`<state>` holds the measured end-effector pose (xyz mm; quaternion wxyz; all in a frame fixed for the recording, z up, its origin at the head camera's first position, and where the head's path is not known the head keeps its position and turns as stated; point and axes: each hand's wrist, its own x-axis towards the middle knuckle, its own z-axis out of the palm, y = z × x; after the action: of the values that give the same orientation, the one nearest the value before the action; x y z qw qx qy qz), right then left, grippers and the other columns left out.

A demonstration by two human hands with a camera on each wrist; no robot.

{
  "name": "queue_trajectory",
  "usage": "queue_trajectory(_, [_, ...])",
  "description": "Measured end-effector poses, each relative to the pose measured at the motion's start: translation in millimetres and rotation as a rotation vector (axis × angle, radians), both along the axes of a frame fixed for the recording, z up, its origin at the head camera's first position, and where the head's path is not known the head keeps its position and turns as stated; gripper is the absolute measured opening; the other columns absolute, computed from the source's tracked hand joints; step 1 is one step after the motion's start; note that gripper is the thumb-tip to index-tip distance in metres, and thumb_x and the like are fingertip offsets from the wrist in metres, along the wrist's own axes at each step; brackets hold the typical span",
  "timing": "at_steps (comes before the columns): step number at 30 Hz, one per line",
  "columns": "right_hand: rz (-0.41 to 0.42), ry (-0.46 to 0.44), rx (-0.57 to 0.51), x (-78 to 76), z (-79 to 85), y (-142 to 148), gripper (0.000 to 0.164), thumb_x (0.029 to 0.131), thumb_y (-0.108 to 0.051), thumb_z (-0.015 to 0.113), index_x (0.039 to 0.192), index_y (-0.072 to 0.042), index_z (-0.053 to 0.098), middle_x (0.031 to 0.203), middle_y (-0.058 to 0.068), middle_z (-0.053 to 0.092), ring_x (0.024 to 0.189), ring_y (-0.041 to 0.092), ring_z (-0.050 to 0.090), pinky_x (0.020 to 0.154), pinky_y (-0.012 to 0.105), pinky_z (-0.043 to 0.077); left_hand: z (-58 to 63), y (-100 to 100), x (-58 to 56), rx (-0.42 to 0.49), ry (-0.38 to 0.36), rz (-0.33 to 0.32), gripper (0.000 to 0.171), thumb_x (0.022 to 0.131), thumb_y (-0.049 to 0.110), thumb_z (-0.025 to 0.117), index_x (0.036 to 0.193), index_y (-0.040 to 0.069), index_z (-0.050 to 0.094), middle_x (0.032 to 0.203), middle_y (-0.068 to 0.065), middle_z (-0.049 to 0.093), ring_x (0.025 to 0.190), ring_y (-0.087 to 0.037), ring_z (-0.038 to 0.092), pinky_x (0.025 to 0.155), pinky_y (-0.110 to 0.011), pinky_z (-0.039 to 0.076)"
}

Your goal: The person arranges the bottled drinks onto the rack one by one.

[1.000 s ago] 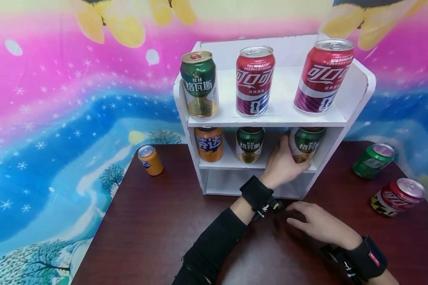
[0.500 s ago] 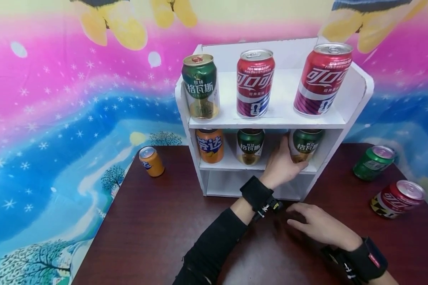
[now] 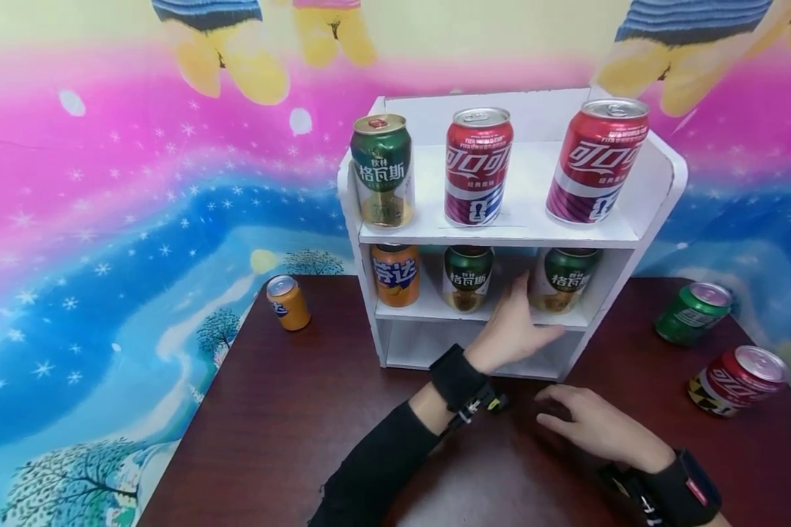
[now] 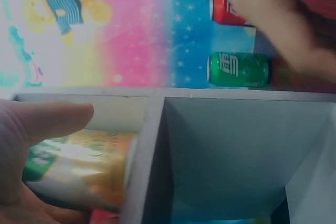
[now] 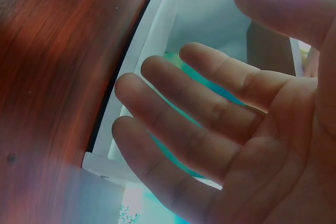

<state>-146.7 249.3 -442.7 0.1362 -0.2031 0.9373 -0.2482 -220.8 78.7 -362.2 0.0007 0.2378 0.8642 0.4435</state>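
Note:
My left hand (image 3: 513, 329) reaches to the middle level of a white shelf (image 3: 477, 236). Its fingers lie along the left side of a green-and-gold drink can (image 3: 568, 282), while the thumb stands away from the can's front. In the left wrist view that can (image 4: 86, 169) sits between the spread thumb and the fingers. To the left on the same level are another green-and-gold can (image 3: 468, 279) and an orange soda can (image 3: 395, 277). My right hand (image 3: 600, 424) hovers low in front of the shelf; in the right wrist view its fingers are loosely extended and hold nothing.
On the top level stand a green-and-gold can (image 3: 384, 176) and two red cola cans, one at middle (image 3: 478, 168). A small orange can (image 3: 288, 304) is on the table (image 3: 257, 424) at left. A green can (image 3: 692, 315) and a red can (image 3: 738, 380) stand at right.
My left hand has loosened from the right green-and-gold can, its thumb drawing back and down toward me. The can stays on the shelf. The head view tilts up slightly; the right hand keeps its pose.

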Motion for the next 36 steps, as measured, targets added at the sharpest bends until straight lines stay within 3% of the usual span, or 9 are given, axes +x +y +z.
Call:
queue_trajectory(2, [-0.004, -0.009, -0.003, 1.7, -2.0, 4, 0.034, 0.091, -0.036, 0.061, 0.113, -0.01, 0.064, 0.103, -0.004, 0.062, 0.092, 0.013, 0.059, 0.074, 0.034, 0.049, -2.6, -13, 9.5, -0.02, -0.024, -0.044, 0.086, 0.082, 0.032, 0.074, 0.149, 0.009, 0.024, 0.147, -0.008, 0.034, 0.133, -0.017, 0.034, 0.103, -0.029, 0.034])
queue_trajectory(4, [-0.023, -0.018, -0.007, 4.4, -2.8, 8, 0.035, 0.091, -0.037, 0.061, 0.113, -0.01, 0.064, 0.103, -0.005, 0.062, 0.092, 0.012, 0.058, 0.073, 0.032, 0.049, -6.0, -29, 17.7, -0.045, -0.005, -0.114, 0.075, 0.085, 0.033, 0.071, 0.146, 0.011, 0.033, 0.144, -0.004, 0.04, 0.13, -0.015, 0.037, 0.101, -0.028, 0.035])
queue_trajectory(10, [-0.074, -0.045, -0.048, 13.2, -8.5, 25, 0.035, 0.091, -0.036, 0.061, 0.113, -0.009, 0.064, 0.106, -0.001, 0.063, 0.095, 0.018, 0.059, 0.076, 0.039, 0.05, -23.4, -89, 34.4, -0.095, 0.094, -0.429, 0.034, 0.093, 0.027, 0.061, 0.123, 0.011, 0.058, 0.118, 0.002, 0.059, 0.109, -0.005, 0.052, 0.091, -0.017, 0.04])
queue_trajectory(13, [-0.101, -0.07, -0.058, 17.3, -15.7, 38, 0.037, 0.091, -0.037, 0.062, 0.113, -0.008, 0.063, 0.106, 0.001, 0.063, 0.094, 0.018, 0.058, 0.075, 0.039, 0.05, -34.9, -114, 40.8, -0.12, 0.073, -0.478, 0.028, 0.095, 0.026, 0.058, 0.119, 0.011, 0.061, 0.113, 0.004, 0.06, 0.107, -0.005, 0.054, 0.087, -0.016, 0.042])
queue_trajectory(18, [-0.178, -0.109, -0.036, 17.4, -20.6, 55, 0.036, 0.091, -0.035, 0.062, 0.113, -0.007, 0.063, 0.105, 0.002, 0.063, 0.094, 0.019, 0.058, 0.075, 0.04, 0.05, -41.8, -140, 41.4, -0.145, 0.023, -0.449, 0.028, 0.097, 0.028, 0.055, 0.117, 0.011, 0.061, 0.111, 0.005, 0.061, 0.105, -0.006, 0.055, 0.087, -0.021, 0.045])
queue_trajectory(25, [-0.267, -0.064, 0.003, 15.3, -23.6, 78, 0.038, 0.092, -0.034, 0.061, 0.113, -0.003, 0.062, 0.104, 0.008, 0.064, 0.092, 0.023, 0.06, 0.073, 0.042, 0.051, -24.4, -180, 34.6, -0.238, -0.098, -0.39, 0.032, 0.097, 0.035, 0.052, 0.119, 0.013, 0.062, 0.112, 0.005, 0.061, 0.104, -0.008, 0.055, 0.086, -0.026, 0.046])
queue_trajectory(30, [-0.336, -0.046, 0.06, 15.4, -30.2, 102, 0.045, 0.094, -0.04, 0.056, 0.113, 0.0, 0.061, 0.104, 0.014, 0.064, 0.092, 0.029, 0.061, 0.072, 0.048, 0.05, -13.3, -212, 28.7, -0.244, -0.114, -0.257, 0.029, 0.097, 0.033, 0.053, 0.116, 0.013, 0.064, 0.107, 0.005, 0.063, 0.098, -0.008, 0.057, 0.085, -0.031, 0.047])
queue_trajectory(36, [-0.423, -0.059, 0.126, 22.3, -31.5, 127, 0.052, 0.095, -0.046, 0.051, 0.108, 0.003, 0.063, 0.096, 0.015, 0.065, 0.083, 0.03, 0.062, 0.067, 0.05, 0.048, -15.8, -235, 17.8, -0.301, -0.093, -0.086, 0.03, 0.096, 0.035, 0.054, 0.11, 0.012, 0.066, 0.1, 0.004, 0.063, 0.095, -0.012, 0.058, 0.086, -0.036, 0.048])
